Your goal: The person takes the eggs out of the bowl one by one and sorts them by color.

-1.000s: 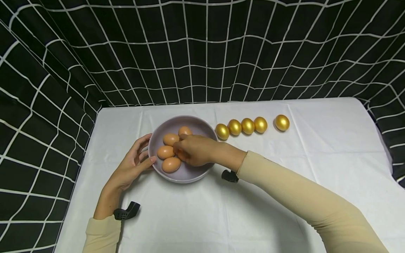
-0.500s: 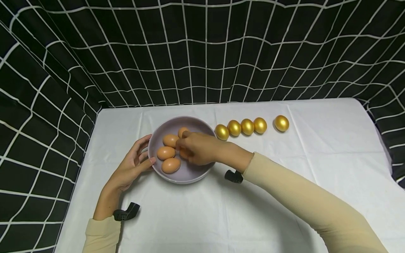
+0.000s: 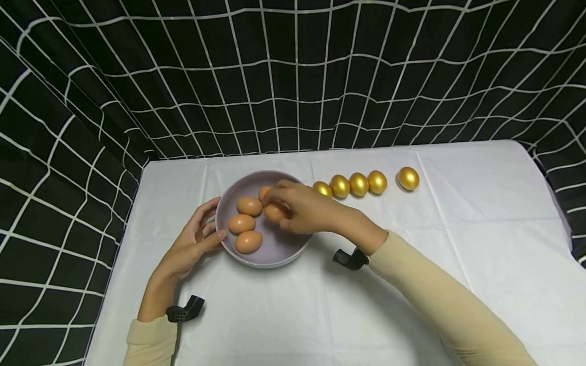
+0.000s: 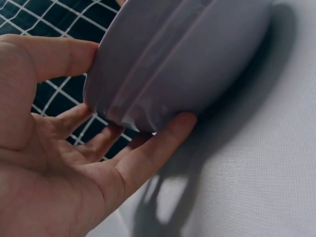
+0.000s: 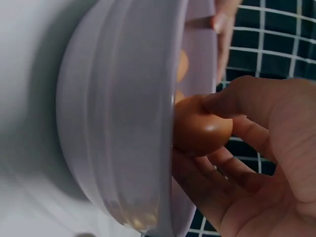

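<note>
A mauve bowl [image 3: 286, 249] stands on the white cloth, with several brown eggs [image 3: 249, 206] lying mostly in its left half. My left hand [image 3: 189, 246] holds the bowl's left side, thumb at the rim and fingers spread along the outer wall. In the left wrist view a fingertip [image 4: 185, 123] presses low on that wall. Over the bowl's inside, my right hand [image 3: 306, 206] grips one brown egg [image 5: 202, 126] between thumb and fingers, at rim height in the right wrist view. The right fingers partly cover another egg [image 3: 264, 192] at the back.
Several golden eggs [image 3: 358, 184] sit in a row right of the bowl, the nearest partly behind my right hand. One more golden egg [image 3: 408, 178] lies apart, farther right. A black curtain [image 3: 284, 76] with white grid lines encloses the table's back and sides.
My right hand has drawn the gripped egg up and to the right, away from the other eggs in the bowl. The left hand keeps its hold on the bowl.
</note>
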The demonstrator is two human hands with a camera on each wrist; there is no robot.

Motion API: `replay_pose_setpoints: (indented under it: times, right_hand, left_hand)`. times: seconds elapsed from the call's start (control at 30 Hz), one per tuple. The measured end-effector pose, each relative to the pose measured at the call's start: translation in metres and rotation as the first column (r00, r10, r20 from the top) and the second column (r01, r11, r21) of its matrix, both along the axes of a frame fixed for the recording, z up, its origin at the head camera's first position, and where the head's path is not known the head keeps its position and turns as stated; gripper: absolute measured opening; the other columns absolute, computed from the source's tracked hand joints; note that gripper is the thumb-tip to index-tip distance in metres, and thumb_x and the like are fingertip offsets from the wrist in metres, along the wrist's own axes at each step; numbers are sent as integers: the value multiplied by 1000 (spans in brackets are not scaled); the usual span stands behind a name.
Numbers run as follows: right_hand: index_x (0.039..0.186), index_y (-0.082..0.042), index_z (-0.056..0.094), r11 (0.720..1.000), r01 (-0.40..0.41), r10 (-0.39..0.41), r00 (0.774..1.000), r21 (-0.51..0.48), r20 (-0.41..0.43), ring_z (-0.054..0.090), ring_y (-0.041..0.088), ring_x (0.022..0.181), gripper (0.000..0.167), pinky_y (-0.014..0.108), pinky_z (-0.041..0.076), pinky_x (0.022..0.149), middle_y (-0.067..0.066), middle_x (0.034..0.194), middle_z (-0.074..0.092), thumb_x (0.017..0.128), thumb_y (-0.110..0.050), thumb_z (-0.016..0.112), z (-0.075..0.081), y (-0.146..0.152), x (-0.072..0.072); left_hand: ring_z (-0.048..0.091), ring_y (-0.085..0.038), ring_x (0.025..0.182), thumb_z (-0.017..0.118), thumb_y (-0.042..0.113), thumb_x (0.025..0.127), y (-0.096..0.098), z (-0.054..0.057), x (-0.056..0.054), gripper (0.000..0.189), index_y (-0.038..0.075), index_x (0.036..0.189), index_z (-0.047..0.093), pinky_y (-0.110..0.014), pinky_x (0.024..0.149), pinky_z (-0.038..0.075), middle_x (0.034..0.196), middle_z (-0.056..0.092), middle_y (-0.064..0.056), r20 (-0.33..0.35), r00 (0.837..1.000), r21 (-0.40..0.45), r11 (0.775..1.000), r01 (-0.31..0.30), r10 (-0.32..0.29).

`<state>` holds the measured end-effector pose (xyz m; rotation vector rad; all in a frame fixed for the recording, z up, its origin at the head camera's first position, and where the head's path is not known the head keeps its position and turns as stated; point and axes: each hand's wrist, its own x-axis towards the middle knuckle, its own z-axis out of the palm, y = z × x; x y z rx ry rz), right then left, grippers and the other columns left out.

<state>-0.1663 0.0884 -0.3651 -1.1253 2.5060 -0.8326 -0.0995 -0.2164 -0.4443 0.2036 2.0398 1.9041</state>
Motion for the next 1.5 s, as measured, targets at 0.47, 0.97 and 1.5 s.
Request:
replay_pose_setpoints:
  times: [0.47, 0.97, 1.5]
  right_hand:
    - [133, -16, 65, 946, 191, -138, 968, -261, 209, 63, 22, 127, 44, 38, 61, 98, 4, 133, 64, 91, -5, 74, -6, 25, 6]
    - [135, -11, 64, 843, 351, -237, 923, -407, 304, 63, 30, 131, 45, 47, 59, 102, 8, 140, 63, 92, 3, 68, -15, 44, 14]
    - [137, -5, 62, 747, 490, -345, 863, -449, 369, 62, 29, 129, 45, 22, 61, 94, 12, 140, 64, 94, 1, 72, -34, 81, 27]
  left_hand:
    - [53, -14, 137, 64, 5, 102, -1, -1, -2, 80, 18, 168, 21, -33, 94, 63, 172, 25, -14, -1, 1000, 12, 1000, 5, -5]
    - [53, -13, 136, 65, 6, 102, -1, 0, -1, 81, 18, 168, 20, -31, 94, 62, 171, 25, -14, 0, 1000, 21, 1000, 3, -3]
    - [53, -13, 136, 63, 5, 103, -1, -1, -1, 79, 19, 168, 21, -32, 93, 62, 172, 25, -14, 1, 1000, 19, 1000, 6, -7]
